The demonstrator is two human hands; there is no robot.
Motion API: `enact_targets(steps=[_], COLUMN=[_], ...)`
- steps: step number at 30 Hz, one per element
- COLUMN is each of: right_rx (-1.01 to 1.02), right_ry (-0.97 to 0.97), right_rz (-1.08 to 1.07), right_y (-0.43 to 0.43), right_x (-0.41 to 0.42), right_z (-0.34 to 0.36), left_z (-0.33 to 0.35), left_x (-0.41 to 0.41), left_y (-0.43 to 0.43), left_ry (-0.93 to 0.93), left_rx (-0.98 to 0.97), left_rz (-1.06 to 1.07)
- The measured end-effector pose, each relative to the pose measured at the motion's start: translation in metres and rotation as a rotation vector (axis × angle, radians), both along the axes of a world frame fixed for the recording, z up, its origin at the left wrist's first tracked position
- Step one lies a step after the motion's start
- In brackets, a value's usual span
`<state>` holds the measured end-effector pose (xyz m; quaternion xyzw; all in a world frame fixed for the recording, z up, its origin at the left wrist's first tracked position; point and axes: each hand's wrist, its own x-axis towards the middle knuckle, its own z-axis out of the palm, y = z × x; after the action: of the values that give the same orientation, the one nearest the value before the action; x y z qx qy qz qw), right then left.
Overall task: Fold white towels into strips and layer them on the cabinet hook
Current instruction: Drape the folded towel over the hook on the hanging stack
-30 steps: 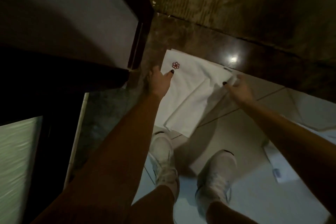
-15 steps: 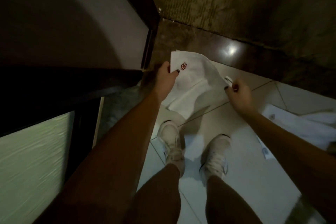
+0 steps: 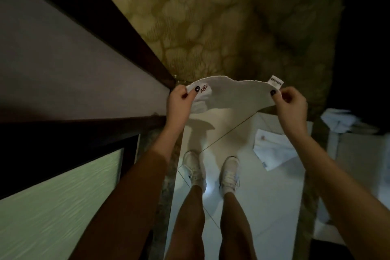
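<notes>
Raised off the floor since a second ago, now stretched between both hands at chest height: white towel (image 3: 232,96). Top corners pinched, one under the left hand (image 3: 179,102) thumb, the other in the right hand (image 3: 292,104). Flat on the tiles below the right hand: second towel (image 3: 274,151). Above the right thumb: sewn label (image 3: 276,82), print unreadable. Beside the left thumb: flower emblem (image 3: 204,88).

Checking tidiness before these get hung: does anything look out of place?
Yes: a second white towel lies on the floor tiles, right of the shoes, rather than hung. The held towel, pinched between left hand and right hand, looks fine.
</notes>
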<state>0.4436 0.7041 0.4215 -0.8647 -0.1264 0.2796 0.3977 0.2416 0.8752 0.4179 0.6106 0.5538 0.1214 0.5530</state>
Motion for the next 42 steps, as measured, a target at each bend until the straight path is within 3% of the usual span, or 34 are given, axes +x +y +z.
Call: enact_targets(steps=[10,15,19,28,31,34,42], right_rx=[0.340,0.335,0.302,0.236,0.092,0.052,0.175], right_ry=[-0.229,-0.177,-0.121,-0.404,-0.559,-0.574,-0.534], right_rz=[-0.155,0.017,0.095,-0.151,-0.229,-0.267,-0.643], right_y=[-0.072,-0.121,-0.155,-0.228,-0.245,-0.265,-0.308], right_x=[0.004,-0.009,-0.023,-0.092,-0.120,-0.146,-0.232], right_z=[0.261,0.352,0.409,0.487,0.503,0.515,0.522], left_z=[0.243,0.332,0.380,0.444,0.467,0.482,0.500], left_x=[0.067,0.088,0.099,0.088,0.081,0.069,0.034], left_y=[-0.054,-0.112,-0.152,-0.212,-0.226,-0.246,-0.311], left_ry=[-0.224,-0.401,-0.462,-0.638,-0.683,-0.729,-0.742], left_rx=[0.246,0.190,0.095,0.011,0.002,-0.059,-0.206], left_rz=[-0.090,-0.163,-0.342,-0.919,-1.127,-1.228,-1.464])
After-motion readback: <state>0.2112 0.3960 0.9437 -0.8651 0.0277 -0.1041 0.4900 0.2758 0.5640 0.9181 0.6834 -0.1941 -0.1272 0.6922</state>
